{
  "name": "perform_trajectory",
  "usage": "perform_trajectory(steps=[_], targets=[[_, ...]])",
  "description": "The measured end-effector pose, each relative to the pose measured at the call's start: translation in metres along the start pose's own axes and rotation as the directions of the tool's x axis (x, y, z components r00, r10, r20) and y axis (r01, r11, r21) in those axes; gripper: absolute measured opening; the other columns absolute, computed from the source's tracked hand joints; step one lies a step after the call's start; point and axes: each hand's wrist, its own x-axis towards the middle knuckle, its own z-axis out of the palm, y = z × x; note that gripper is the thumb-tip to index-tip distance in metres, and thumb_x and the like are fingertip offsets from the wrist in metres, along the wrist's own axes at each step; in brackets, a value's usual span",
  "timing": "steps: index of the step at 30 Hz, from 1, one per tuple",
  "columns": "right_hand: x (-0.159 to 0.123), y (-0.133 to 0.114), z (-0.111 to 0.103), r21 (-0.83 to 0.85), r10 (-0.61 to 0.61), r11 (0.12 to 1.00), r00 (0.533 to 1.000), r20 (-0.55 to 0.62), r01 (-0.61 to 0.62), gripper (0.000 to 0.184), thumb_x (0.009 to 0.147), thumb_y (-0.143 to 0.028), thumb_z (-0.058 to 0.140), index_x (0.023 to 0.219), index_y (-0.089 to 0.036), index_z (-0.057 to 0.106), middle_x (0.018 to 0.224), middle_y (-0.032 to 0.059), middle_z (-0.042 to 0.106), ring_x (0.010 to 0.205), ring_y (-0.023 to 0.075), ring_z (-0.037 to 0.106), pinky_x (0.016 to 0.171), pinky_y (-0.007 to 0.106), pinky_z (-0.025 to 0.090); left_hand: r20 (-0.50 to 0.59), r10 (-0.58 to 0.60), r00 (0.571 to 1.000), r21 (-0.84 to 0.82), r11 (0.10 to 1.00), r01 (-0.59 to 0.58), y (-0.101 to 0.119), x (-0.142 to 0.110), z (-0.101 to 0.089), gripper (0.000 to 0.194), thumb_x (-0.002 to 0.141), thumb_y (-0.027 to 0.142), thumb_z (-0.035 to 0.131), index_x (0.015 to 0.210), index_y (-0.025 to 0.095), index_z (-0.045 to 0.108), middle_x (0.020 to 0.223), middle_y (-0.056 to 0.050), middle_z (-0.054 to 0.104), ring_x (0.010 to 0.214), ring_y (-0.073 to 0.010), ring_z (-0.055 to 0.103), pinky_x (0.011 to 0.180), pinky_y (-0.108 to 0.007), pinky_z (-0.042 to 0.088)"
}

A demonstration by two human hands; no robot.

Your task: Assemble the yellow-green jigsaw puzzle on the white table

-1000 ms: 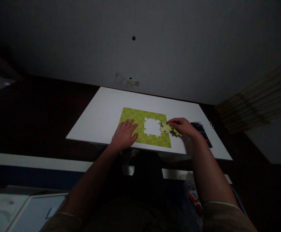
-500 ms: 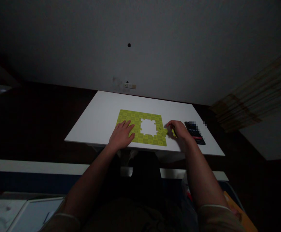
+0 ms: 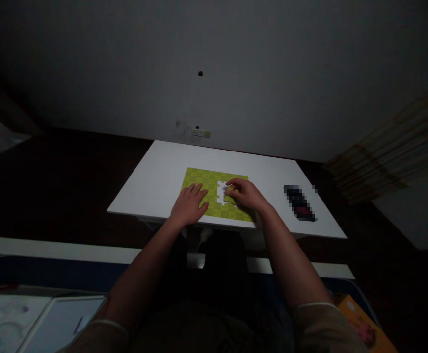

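Note:
A yellow-green jigsaw puzzle lies flat on the white table, with a white gap right of its middle. My left hand rests on the puzzle's left part, palm down and fingers spread. Over the right side of the gap, my right hand holds a green puzzle piece between thumb and fingers. The piece sits at or just above the gap's lower right; whether it touches the neighbouring pieces I cannot tell. My right hand hides the puzzle's right edge in part.
A dark, pixelated flat object lies on the table's right side. Behind the table stands a grey wall with a socket strip. Near me, a whiteboard-like panel is at lower left and an orange item at lower right.
My right hand has moved left with the puzzle piece, from beside the puzzle's right edge to over the gap. My left hand stays on the puzzle. The view has shifted slightly.

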Motion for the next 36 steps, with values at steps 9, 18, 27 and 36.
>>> perform_trajectory(steps=[9,18,27,36], targets=[[0.001,-0.007,-0.004,-0.046,-0.085,0.995,0.991,0.103,0.090,0.067,0.074,-0.005,0.069,0.135,-0.029,0.082,0.139,0.0104,0.082,0.125,0.0332,0.075,0.116,0.056,0.059,-0.019,0.003,1.000,-0.016,1.000,-0.003,-0.003,0.000,0.005,0.059,0.114,0.046,0.054,0.168,0.022,0.061,0.184,-0.013,0.048,0.172,-0.0386,0.042,0.142,-0.059,0.033],[-0.013,-0.008,0.015,0.052,0.037,0.998,0.999,0.010,-0.038,0.059,0.078,-0.029,0.091,0.135,-0.027,0.074,0.108,0.0062,0.078,0.102,0.0290,0.075,0.098,0.049,0.063,-0.014,-0.004,1.000,-0.036,0.999,0.003,-0.002,-0.001,0.005,0.059,0.113,0.045,0.055,0.167,0.023,0.061,0.185,-0.013,0.048,0.173,-0.0386,0.041,0.143,-0.060,0.031],[-0.009,-0.004,0.023,0.116,0.029,0.993,0.997,-0.072,-0.021,0.064,0.086,-0.036,0.078,0.148,-0.029,0.065,0.118,0.0081,0.076,0.092,0.0254,0.073,0.082,0.041,0.062,-0.008,-0.003,1.000,-0.036,0.999,0.003,-0.001,-0.001,0.004,0.060,0.113,0.044,0.055,0.168,0.020,0.061,0.185,-0.014,0.047,0.173,-0.0403,0.041,0.143,-0.061,0.031],[0.002,0.011,0.019,0.004,0.012,1.000,0.998,-0.066,-0.012,0.045,0.081,-0.036,0.080,0.125,-0.026,0.082,0.120,0.0097,0.082,0.089,0.0261,0.072,0.082,0.043,0.060,-0.004,-0.006,1.000,-0.028,1.000,0.006,0.000,-0.001,0.004,0.059,0.113,0.044,0.057,0.167,0.022,0.062,0.185,-0.013,0.048,0.173,-0.0389,0.040,0.143,-0.060,0.031]])
